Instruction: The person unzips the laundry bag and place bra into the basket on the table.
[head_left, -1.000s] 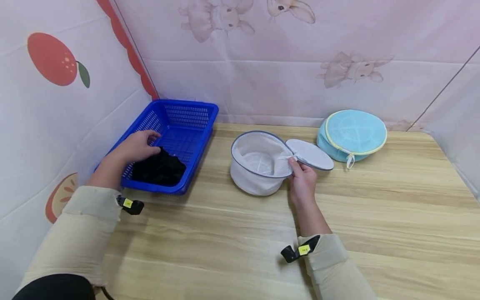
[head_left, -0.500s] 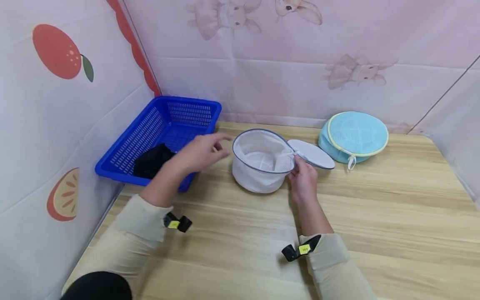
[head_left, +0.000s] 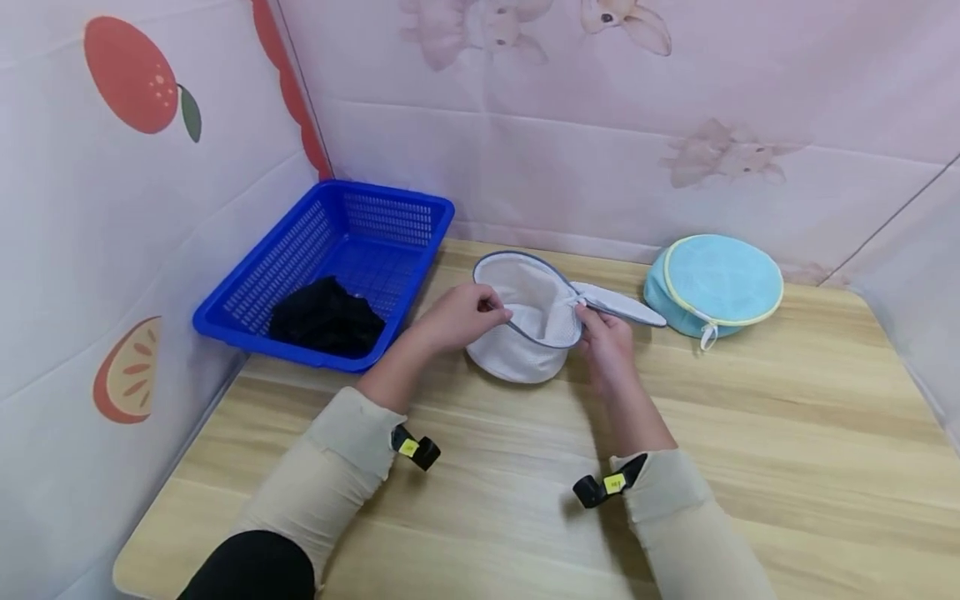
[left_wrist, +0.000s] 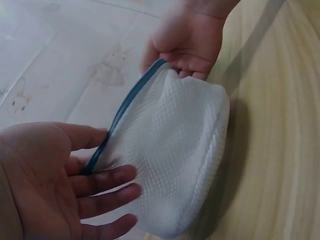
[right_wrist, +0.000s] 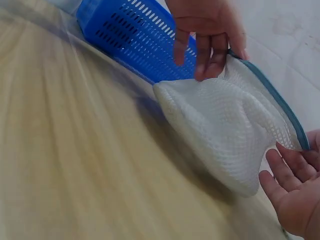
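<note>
A white mesh laundry bag [head_left: 517, 358] with a dark blue zipper rim stands in the middle of the table, its round lid [head_left: 618, 304] folded back to the right. My left hand [head_left: 461, 317] pinches the rim on the near left side between thumb and forefinger; in the left wrist view its other fingers [left_wrist: 107, 200] spread along the mesh. On the right side, near the lid's hinge, my right hand [head_left: 607, 342] pinches the rim by the white zipper pull. Black cloth [head_left: 326, 317] lies crumpled in the blue plastic basket [head_left: 442, 229], left of the bag.
A light blue mesh bag [head_left: 720, 279] with yellow trim, zipped closed, sits at the back right against the printed wall cloth [head_left: 570, 150]. The wooden table [head_left: 510, 483] extends in front. The basket stands close to the left wall cloth.
My left hand has come away from the black cloth in the basket, moved right and taken hold of the white bag's rim. The rim and lid now tilt slightly; my right hand keeps its grip.
</note>
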